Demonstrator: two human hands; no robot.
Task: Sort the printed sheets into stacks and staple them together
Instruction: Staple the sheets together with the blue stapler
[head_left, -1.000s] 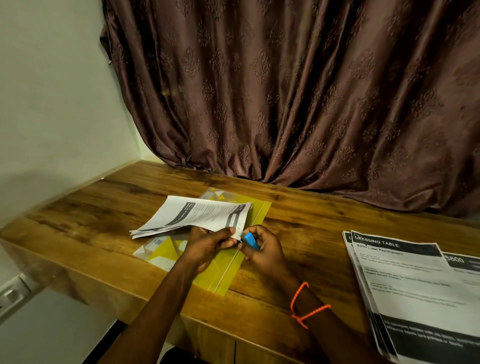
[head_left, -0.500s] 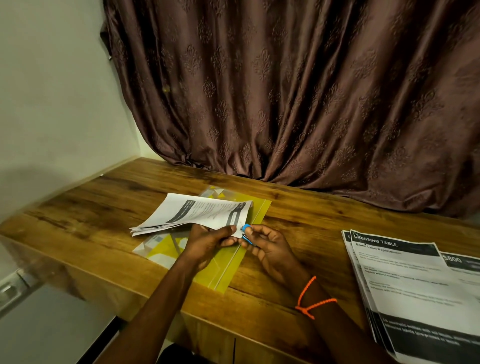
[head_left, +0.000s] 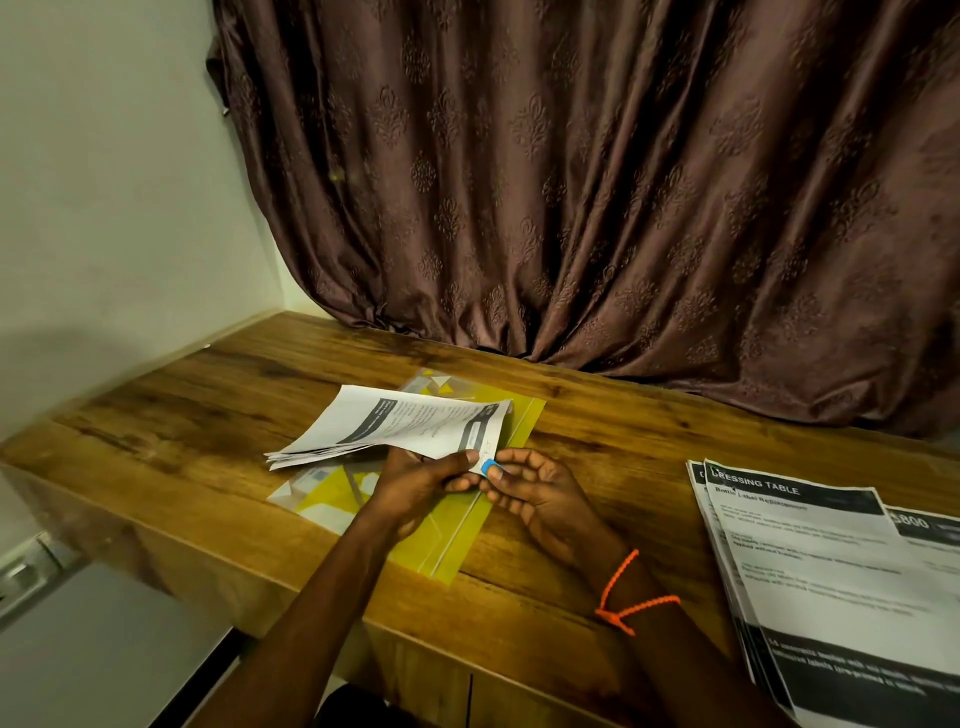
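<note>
Over the yellow folder (head_left: 467, 525) on the table (head_left: 597, 441), the left hand (head_left: 415, 480) pinched a raised sheet stack (head_left: 395, 426) by its corner. The right hand's (head_left: 540, 488) fingers gripped a blue stapler (head_left: 488, 467) at that corner. Right of the folder, another printed stack (head_left: 841, 577) probably awaited stapling.

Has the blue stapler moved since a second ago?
Yes. The blue stapler has come up off the yellow folder onto the corner of the held sheets.
</note>
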